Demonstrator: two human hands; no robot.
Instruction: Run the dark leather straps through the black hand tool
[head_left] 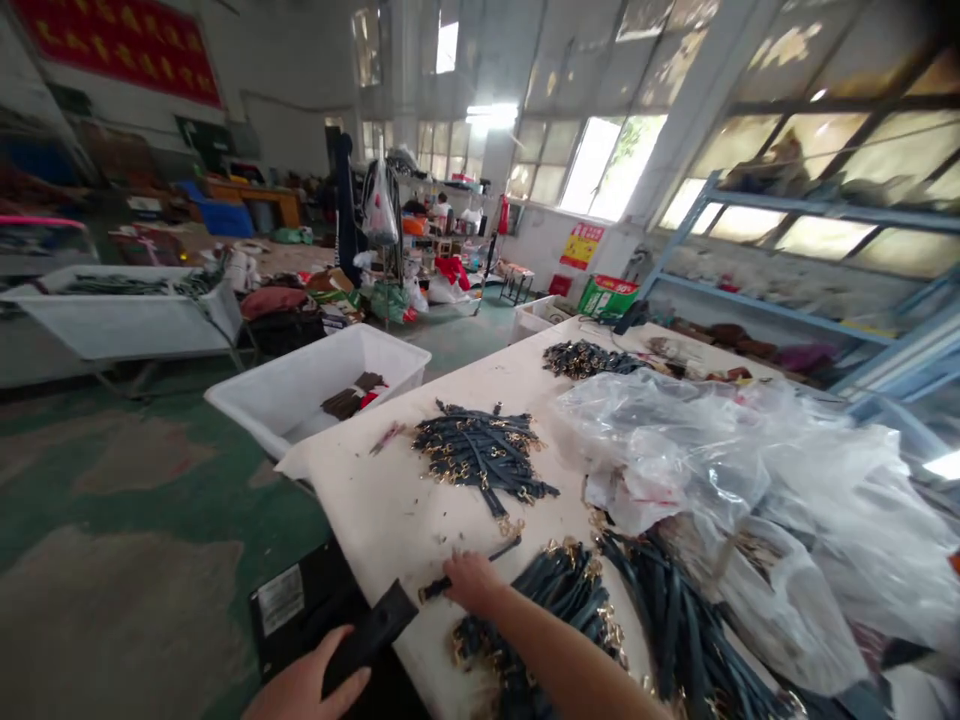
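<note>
My left hand (311, 685), at the bottom of the head view, is closed around a black handheld tool (375, 628). Its broad, blunt end points at the table edge; its exact kind cannot be told. My right hand (472, 580) grips a thin dark strap (433, 590) on the white table, and one end of the strap comes close to the tool's tip. Beyond it lies a crisscrossed pile of dark straps (480, 450) with gold clasps. Another strap bundle (566, 585) sits partly under my right forearm, beside more long straps (682, 620).
Clear plastic bags (720, 450) cover the table's right side. Pink-handled snips (387, 438) lie near its left edge, and a further strap heap (589, 358) is at the back. A white bin (259, 400) and a black box (300, 600) stand left of the table; blue shelving (780, 305) is right.
</note>
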